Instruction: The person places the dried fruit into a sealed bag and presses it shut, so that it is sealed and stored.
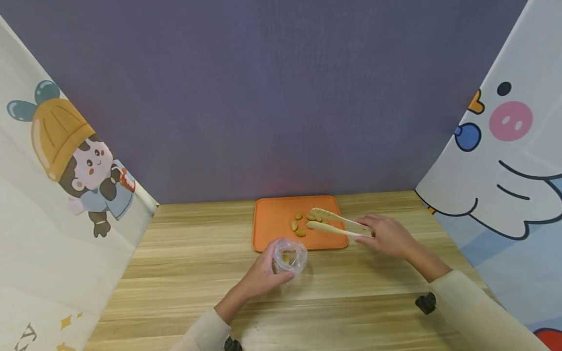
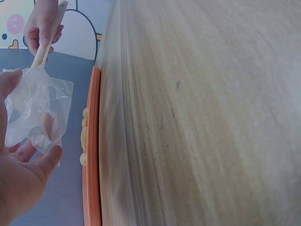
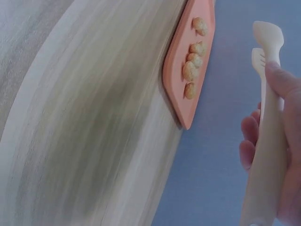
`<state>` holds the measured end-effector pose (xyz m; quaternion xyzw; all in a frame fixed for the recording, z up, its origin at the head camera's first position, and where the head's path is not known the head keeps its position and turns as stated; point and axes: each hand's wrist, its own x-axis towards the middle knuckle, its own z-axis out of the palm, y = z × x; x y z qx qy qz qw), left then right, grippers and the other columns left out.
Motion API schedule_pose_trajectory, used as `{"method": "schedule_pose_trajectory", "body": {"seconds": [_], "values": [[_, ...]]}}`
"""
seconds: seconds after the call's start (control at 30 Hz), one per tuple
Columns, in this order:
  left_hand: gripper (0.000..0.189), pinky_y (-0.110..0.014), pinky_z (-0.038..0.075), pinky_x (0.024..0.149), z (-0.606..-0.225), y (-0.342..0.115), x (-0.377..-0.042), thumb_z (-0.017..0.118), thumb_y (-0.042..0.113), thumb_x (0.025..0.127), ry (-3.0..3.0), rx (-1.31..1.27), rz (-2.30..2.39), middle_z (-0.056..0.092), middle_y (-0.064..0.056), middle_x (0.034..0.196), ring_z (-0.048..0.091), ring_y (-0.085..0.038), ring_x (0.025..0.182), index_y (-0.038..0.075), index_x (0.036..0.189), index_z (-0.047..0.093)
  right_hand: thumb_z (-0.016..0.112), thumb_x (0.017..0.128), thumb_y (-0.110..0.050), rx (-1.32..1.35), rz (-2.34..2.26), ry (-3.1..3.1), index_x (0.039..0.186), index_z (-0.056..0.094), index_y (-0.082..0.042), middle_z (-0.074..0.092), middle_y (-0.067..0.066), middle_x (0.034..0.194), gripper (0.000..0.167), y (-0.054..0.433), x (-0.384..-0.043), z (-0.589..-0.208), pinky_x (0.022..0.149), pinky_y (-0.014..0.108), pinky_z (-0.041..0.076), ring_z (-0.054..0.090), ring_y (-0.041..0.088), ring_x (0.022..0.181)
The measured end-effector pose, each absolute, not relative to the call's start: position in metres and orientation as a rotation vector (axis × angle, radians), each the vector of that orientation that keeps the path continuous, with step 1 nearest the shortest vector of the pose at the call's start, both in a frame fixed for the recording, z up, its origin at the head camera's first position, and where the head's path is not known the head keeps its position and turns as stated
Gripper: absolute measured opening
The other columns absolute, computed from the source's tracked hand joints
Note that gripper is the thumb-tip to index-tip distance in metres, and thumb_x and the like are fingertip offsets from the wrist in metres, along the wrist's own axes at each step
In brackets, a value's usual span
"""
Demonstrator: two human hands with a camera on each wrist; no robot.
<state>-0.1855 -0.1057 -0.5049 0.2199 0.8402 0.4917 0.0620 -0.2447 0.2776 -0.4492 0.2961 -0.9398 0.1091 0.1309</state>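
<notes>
L hand point(image 1: 262, 274) holds bag point(image 1: 300, 257), R hand point(image 1: 387, 237) tongs point(image 1: 334, 229); wall point(image 1: 30, 263): "y" point(image 1: 29, 333)

You're in a small booth-like workstation, closed in on three sides! Dead ahead of you, a plain blue-grey backdrop point(image 1: 281, 97); to your left, a pale panel point(image 1: 26, 253) printed with a cartoon child point(image 1: 90, 163); to your right, another panel point(image 1: 544, 48) sporting a pink snout point(image 1: 511, 121)! Wood-grain tabletop point(image 1: 197, 273) fills your floor between them; home, office or lab beyond, you can't tell!
</notes>
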Motion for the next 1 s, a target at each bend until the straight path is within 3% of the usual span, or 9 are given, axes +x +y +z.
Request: {"method": "schedule_pose_trajectory", "body": {"seconds": [0.23,0.4,0.57,1.0], "values": [[0.097,-0.051,0.042,0.112,-0.505,-0.106,-0.185,0.080,0.041,0.084,2.542,0.643,1.478,0.045,-0.007,0.154,0.052,-0.022,0.133,0.014,0.159,0.026,0.080,0.086,-0.038,0.848,0.295,-2.742,0.119,0.072,-0.005,0.073,0.011,0.105,0.047,0.279,-0.253,-0.453,0.066,0.038,0.053,0.060,0.011,0.070],[0.096,-0.051,0.043,0.112,-0.506,-0.107,-0.185,0.080,0.041,0.084,2.543,0.646,1.481,0.045,-0.007,0.153,0.051,-0.022,0.134,0.014,0.159,0.026,0.081,0.085,-0.036,0.823,0.285,-2.761,0.119,0.073,-0.004,0.074,0.014,0.111,0.047,0.281,-0.256,-0.458,0.077,0.049,0.058,0.071,0.028,0.090],[0.095,-0.051,0.043,0.112,-0.507,-0.108,-0.185,0.080,0.040,0.084,2.544,0.652,1.483,0.046,-0.007,0.153,0.052,-0.023,0.133,0.015,0.159,0.027,0.078,0.088,-0.038,0.793,0.258,-2.803,0.121,0.072,-0.003,0.073,0.019,0.117,0.048,0.285,-0.259,-0.464,0.091,0.057,0.055,0.068,0.042,0.111],[0.096,-0.051,0.043,0.112,-0.507,-0.109,-0.186,0.080,0.042,0.084,2.558,0.657,1.471,0.045,-0.008,0.153,0.051,-0.024,0.134,0.015,0.159,0.026,0.077,0.089,-0.036,0.766,0.245,-2.851,0.119,0.072,0.000,0.072,0.022,0.117,0.047,0.290,-0.264,-0.476,0.094,0.059,0.054,0.065,0.047,0.115]]}}
